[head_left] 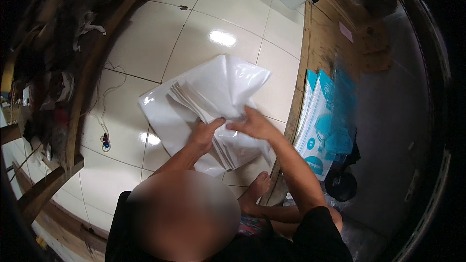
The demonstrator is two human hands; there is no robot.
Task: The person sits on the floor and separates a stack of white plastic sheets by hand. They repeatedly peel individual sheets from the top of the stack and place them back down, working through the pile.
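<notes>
Left hand (200, 137): its fingers grasp the layered edges of the white sheets (211, 75), thumb laid over the top; probably so that the loose layers stay together.
Right hand (255, 125): set against the sheets just beside the left thumb, slightly blurred; I cannot tell whether its fingers pinch a layer or only press on it. Placed there, it would seem to steady the side that the left hand does not reach.
White sheets: on the floor in front of the person, under both hands.
Sheen and folds: glossy, smooth, apparently plastic; stacked edges make a slanting band of narrow ridges, greyer in the shade, while the far part rises in creases and a broad, flatter part spreads to the left.
Floor (136, 29): pale tiles; likely chosen because such wide, limp material needs room.
Bare foot (259, 184): near the sheets' lower right corner, perhaps tucked aside to keep off them.
Teal-and-white packs (309, 131): overlapping at the right by the wooden board (320, 34), apart from the sheets, presumably out of the hands' way.
Blue-ended cord (105, 140): loose on the tiles, well to the left.
</notes>
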